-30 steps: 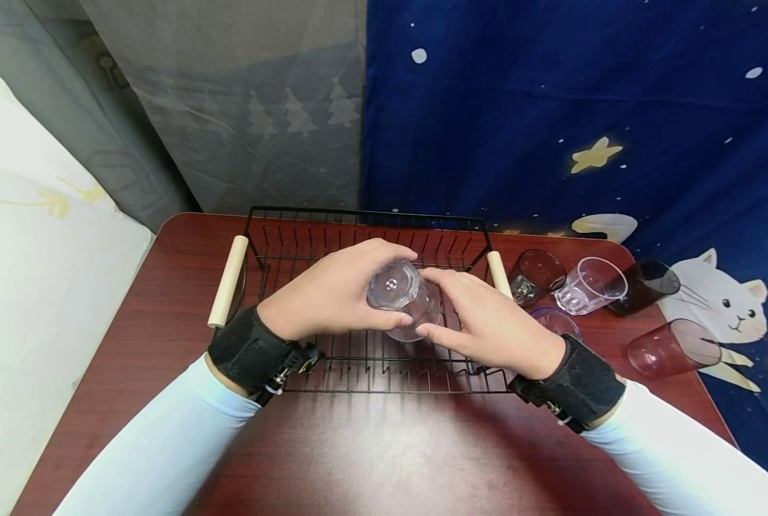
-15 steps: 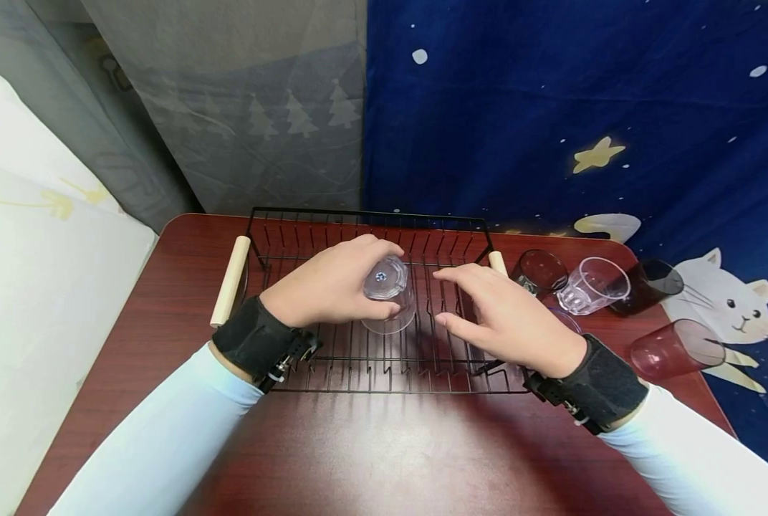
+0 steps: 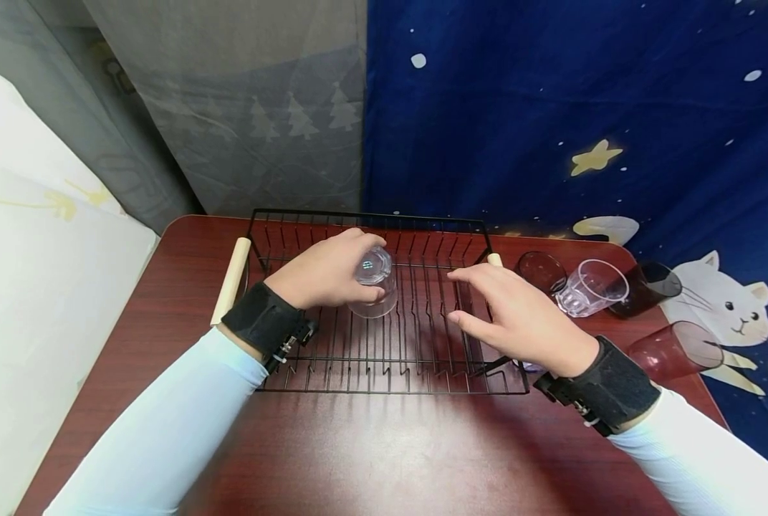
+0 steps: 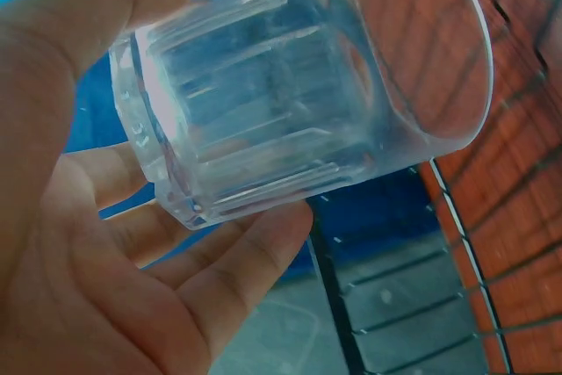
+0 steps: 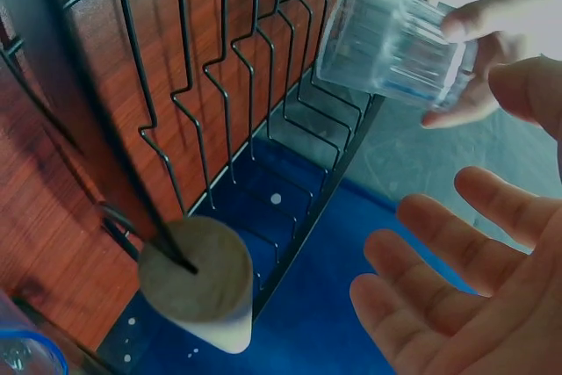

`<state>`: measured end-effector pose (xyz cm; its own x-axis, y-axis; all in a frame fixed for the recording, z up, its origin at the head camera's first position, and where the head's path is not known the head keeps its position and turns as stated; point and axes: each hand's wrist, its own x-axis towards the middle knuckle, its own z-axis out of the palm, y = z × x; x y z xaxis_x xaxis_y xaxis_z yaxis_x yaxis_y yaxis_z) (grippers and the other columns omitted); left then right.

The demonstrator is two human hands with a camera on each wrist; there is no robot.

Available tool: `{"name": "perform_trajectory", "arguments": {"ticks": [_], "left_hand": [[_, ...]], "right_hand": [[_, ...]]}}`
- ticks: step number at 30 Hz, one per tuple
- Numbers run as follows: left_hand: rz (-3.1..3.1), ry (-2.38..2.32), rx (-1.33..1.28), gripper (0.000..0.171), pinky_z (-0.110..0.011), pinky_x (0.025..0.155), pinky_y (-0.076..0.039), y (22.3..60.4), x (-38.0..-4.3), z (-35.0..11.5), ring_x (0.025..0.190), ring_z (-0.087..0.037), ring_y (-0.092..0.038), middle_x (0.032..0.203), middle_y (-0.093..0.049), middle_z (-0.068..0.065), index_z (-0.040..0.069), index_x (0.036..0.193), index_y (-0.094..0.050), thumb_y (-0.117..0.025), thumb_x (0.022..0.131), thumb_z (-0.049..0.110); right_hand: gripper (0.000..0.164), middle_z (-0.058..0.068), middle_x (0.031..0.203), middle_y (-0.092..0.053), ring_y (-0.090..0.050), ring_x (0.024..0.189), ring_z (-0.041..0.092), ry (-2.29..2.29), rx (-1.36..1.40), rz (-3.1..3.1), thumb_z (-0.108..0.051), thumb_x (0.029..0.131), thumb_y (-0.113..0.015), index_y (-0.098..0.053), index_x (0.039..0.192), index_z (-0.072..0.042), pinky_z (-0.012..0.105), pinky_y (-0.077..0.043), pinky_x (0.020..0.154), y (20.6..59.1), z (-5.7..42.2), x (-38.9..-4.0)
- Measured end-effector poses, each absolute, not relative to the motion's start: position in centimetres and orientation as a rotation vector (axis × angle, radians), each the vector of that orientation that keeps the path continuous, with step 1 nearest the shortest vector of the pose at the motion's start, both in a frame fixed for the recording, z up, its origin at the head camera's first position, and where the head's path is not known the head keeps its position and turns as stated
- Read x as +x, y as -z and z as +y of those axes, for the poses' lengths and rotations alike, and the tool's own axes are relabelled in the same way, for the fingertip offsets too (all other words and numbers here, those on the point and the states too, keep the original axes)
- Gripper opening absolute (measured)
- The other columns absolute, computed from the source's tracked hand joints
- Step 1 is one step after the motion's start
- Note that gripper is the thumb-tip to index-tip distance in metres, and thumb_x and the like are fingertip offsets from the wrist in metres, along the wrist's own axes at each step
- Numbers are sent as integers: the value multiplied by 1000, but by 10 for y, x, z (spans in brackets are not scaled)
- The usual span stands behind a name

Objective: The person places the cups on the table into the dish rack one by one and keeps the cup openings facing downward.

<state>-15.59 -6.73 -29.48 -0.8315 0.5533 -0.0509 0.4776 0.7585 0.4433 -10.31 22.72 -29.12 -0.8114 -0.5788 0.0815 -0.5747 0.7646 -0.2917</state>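
Observation:
A clear glass tumbler (image 3: 376, 287) is upside down over the black wire dish rack (image 3: 416, 344), its base up. My left hand (image 3: 329, 271) grips it near the base, thumb on one side and fingers on the other. In the left wrist view the glass (image 4: 281, 94) shows a faceted lower half and a smooth, wide mouth facing the rack wires. To the right, my right hand (image 3: 519, 315) hovers over the rack's right end with fingers apart and nothing in them. From the right wrist view, the right hand (image 5: 474, 278) stays apart from the glass.
Right of the rack stand a dark glass (image 3: 540, 272), a clear glass (image 3: 593, 287), a black glass (image 3: 648, 287) and a reddish glass (image 3: 674, 350). A blue-rimmed glass (image 5: 31, 353) is partly hidden by my right hand. Wooden handles (image 3: 231, 281) cap the rack's ends.
The right hand has let go of the glass and drawn back to the right. My left hand has carried the glass left and slightly toward the back of the rack.

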Motion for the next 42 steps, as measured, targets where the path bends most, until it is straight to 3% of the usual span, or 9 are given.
{"name": "perform_trajectory", "arguments": {"ticks": [10,24,34,42], "left_hand": [[2812,-574,740,75,-39,90,-52,306,-169,-70,105,-22,-61,129,-55,-9,11,147,-47,-76,85,42],[2833,-551,728,79,-39,90,-53,316,-182,-67,109,-24,-60,135,-53,-11,11,151,-43,-76,85,41],[2844,-548,674,85,-42,98,-49,317,-184,-64,123,-30,-55,144,-48,-15,11,155,-37,-76,86,42],[2854,-543,625,86,-43,96,-50,319,-185,-62,120,-29,-57,143,-47,-16,13,157,-32,-73,89,45]], "right_hand": [[57,12,139,-57,-42,141,36,459,-871,2957,-38,94,-69,-54,141,-11,56,-35,113,289,232,-103],[56,10,137,-59,-49,135,32,435,-902,2973,-40,93,-70,-56,139,-11,54,-39,109,293,235,-103],[56,10,136,-60,-53,130,30,433,-922,2983,-39,92,-71,-57,137,-10,52,-41,108,297,235,-104],[56,11,138,-58,-52,131,32,433,-933,2962,-43,95,-66,-55,139,-10,53,-40,108,298,237,-104]]}}
